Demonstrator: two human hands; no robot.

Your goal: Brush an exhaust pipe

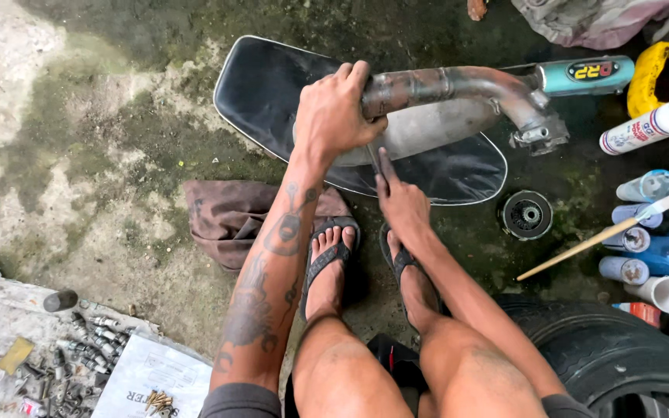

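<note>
Over black vinyl seat (272,85) | left hand (334,116) clenches rusty curved exhaust pipe (458,85) | right hand (400,201) pinches thin tool

Motorcycle repair yard: tyre (629,356), exhaust pipe (466,85), loose bolts (87,340).

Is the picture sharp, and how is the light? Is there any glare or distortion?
In the head view, the light is soft daylight without hard shadows; the left hand and the exhaust pipe are sharp; the black seat shows a dull sheen, no strong glare; the right hand is slightly soft; the wide lens bends the edges, as at the tyre.
</note>
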